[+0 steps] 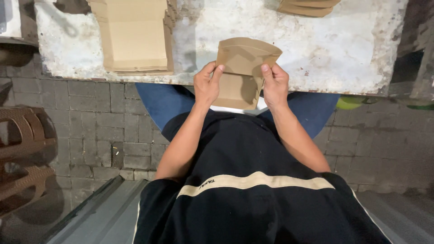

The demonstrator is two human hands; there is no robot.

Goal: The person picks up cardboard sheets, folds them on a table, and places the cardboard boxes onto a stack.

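L hand (pixel 206 86): thumb + fingers pinching the left edge of the cardboard piece (pixel 239 72), thumb on top face, fingers curled behind.
R hand (pixel 275 83): pinching the piece's right edge, thumb on front, other fingers wrapped behind.
Cardboard piece: small brown folded blank, held between both hands over the near edge of the tabletop (pixel 343 49), about mid-edge; top part bowed open, lower flap hangs past the edge toward the lap. Can't tell if it touches the top.
Flat stack (pixel 135 36): brown cardboard blanks piled on tabletop's left part, running from far edge nearly to near edge; well apart from L hand.
Second stack (pixel 307 7): more cardboard at far edge, right of centre, mostly cut off by frame.
Tabletop: white, worn, stained surface.
Lattice item (pixel 20 149): brown plastic, on paved floor at left, below table level.
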